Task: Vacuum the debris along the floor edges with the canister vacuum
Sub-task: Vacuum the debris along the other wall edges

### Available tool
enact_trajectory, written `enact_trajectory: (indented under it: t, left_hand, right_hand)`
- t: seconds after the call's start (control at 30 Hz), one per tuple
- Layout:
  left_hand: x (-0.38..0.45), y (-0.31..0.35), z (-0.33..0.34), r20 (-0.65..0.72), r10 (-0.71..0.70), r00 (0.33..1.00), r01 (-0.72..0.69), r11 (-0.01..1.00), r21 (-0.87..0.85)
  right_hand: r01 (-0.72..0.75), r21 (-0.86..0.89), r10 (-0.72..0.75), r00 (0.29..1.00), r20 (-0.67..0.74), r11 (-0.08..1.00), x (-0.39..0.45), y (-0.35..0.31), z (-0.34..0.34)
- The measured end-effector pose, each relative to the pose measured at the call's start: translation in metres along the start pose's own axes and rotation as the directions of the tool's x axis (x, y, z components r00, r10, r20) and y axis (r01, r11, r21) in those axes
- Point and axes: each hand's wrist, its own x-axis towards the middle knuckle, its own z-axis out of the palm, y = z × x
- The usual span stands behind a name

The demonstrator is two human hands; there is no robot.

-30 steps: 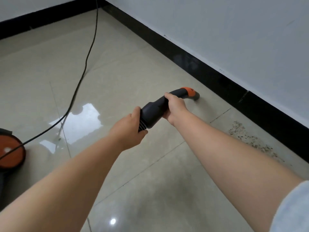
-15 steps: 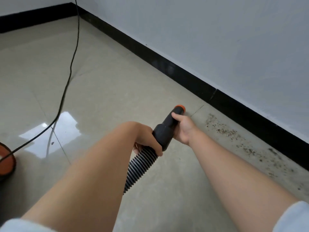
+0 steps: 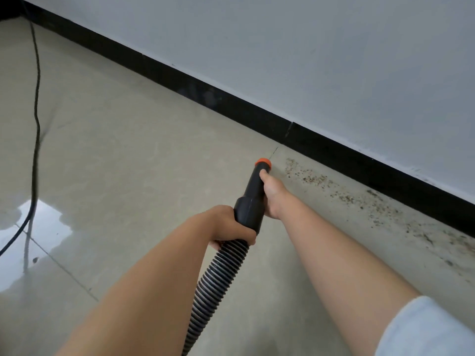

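- Black vacuum nozzle (image 3: 253,194) with an orange tip (image 3: 263,163), held out low over the tiled floor (image 3: 133,160), tip aimed toward the wall edge and just short of the nearest specks.
- Debris (image 3: 341,194): a band of small brown and dark specks strewn on the floor along the black baseboard (image 3: 257,116), running from just right of the orange tip toward the right edge of the view.
- Right hand (image 3: 272,194) wrapped round the upper part of the nozzle, thumb lying along it toward the tip, fingers curled behind and mostly hidden.
- Left hand (image 3: 231,227) clamped round the joint between nozzle and ribbed hose (image 3: 213,286), fingers curled over the top of the first ribs.
- Hose trailing back from that grip, down between the two forearms and out at the bottom edge.
- Pale sleeve (image 3: 426,330) seen on the right upper arm, bottom right corner.
- Black cord (image 3: 36,119) snaking across the floor at far left, well apart from the nozzle.
- Bright window glare (image 3: 38,227) reflected on the glossy tiles beside the cord.
- Pale grey wall (image 3: 321,60) above the baseboard.
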Motion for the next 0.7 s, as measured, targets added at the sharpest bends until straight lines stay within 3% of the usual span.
enact_trajectory:
  t: [0.2,0.4,0.53,0.7]
  left_hand:
    - [0.006,0.003,0.025,-0.307,0.013,0.952,0.013,0.997,0.082]
    - [-0.008,-0.01,0.053,-0.688,-0.017,0.726,0.167,0.974,0.151]
    - [-0.01,-0.013,0.068,-0.733,-0.031,0.68,0.149,0.984,0.096]
    - [-0.019,-0.013,0.071,-0.685,0.054,0.727,0.16,0.956,0.246]
  right_hand:
    - [0.019,-0.003,-0.019,0.998,0.055,1.0,0.014,-0.006,-0.007]
    - [0.01,-0.022,-0.008,0.995,0.101,1.0,0.014,0.003,-0.002]
    - [0.063,-0.021,-0.061,0.996,0.068,0.998,0.014,0.007,-0.005]
    - [0.005,0.159,-0.017,0.998,0.069,0.987,0.011,0.03,-0.028]
